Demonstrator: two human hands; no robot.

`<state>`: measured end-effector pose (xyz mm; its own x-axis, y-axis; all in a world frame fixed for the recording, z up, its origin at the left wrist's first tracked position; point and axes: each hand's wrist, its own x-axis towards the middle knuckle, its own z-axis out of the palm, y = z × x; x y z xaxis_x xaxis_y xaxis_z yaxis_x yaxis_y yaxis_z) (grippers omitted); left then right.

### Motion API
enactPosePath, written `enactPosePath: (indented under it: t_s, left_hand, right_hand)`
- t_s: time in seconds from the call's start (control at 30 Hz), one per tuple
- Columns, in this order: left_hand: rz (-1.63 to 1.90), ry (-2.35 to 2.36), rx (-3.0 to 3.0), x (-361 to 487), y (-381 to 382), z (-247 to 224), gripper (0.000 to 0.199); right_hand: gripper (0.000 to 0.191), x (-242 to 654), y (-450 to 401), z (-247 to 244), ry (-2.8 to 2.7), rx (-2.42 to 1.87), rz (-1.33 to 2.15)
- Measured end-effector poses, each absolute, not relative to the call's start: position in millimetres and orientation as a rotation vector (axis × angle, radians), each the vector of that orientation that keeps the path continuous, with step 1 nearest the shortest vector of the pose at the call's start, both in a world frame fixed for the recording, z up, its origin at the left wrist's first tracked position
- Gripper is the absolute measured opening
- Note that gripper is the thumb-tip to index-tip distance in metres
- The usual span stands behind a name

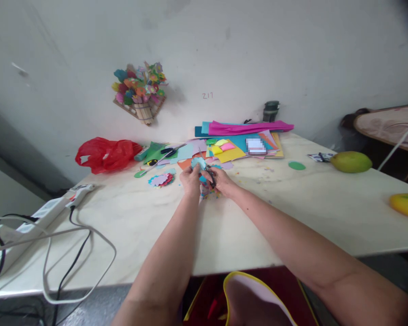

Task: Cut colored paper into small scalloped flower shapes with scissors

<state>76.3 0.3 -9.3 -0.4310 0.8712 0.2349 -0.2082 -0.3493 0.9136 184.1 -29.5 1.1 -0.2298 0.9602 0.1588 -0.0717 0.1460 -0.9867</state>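
Between the fingers of my left hand (191, 179) is a light blue paper flower (198, 163) with a scalloped edge. My right hand (221, 179) is closed round black-handled scissors (211, 175), whose blades point away from me beside the flower. Small coloured paper scraps (211, 193) lie on the table under both hands. Left of them rests a pile of scalloped paper flowers (161, 179) in lilac, red and blue. Just beyond my hands are sheets of coloured paper (236, 154), with small yellow, pink and green packets (227, 146) on top.
A red plastic bag (107, 155) and a second pair of scissors (170, 152) lie at the back left. Cables and a power strip (49, 213) occupy the left side. A green paper oval (297, 165) and a mango (352, 162) are on the right of the table (258, 226).
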Motion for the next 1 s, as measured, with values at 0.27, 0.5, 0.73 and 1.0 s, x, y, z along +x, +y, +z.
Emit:
enactPosePath:
  t_s: [0.27, 0.5, 0.73, 1.0]
  left_hand:
    - [1.847, 1.063, 0.962, 72, -3, -5, 0.028]
    - [1.75, 1.002, 1.0, 64, -1, -4, 0.038]
    - [1.614, 0.95, 1.003, 60, -6, 1, 0.044]
    - [1.411, 0.922, 1.112, 57, -7, 0, 0.037]
  right_hand:
    - [0.029, 185, -26, -2, -1.399, -1.033, 1.225]
    - [0.036, 191, -23, 3, -1.354, -1.12, 1.16]
    - [0.036, 208, -12, 3, -1.265, -1.086, 1.209]
    - [0.041, 218, -9, 8, -1.108, -1.041, 1.225]
